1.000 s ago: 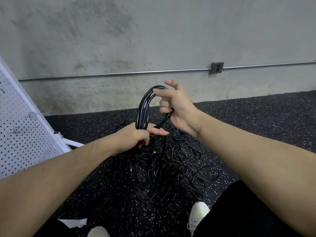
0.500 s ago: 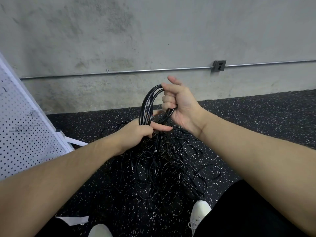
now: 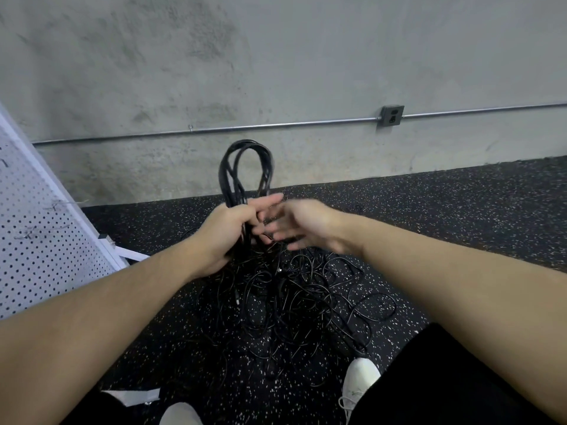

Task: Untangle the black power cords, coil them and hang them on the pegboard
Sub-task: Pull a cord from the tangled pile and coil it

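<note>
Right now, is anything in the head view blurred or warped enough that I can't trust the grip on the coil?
Head view: the right hand is motion-blurred, fingers smeared, so its contact is unclear; the left hand is sharp, gripping the coiled cord; the conduit pipe bows from wide-angle distortion; the light is flat, without glare; the tangled cords merge into the dark speckled floor.

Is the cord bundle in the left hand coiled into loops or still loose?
Coiled: the cord bundle rises as stacked loops above the left hand, which grips its base. The tangled pile lies loose on the floor.
</note>
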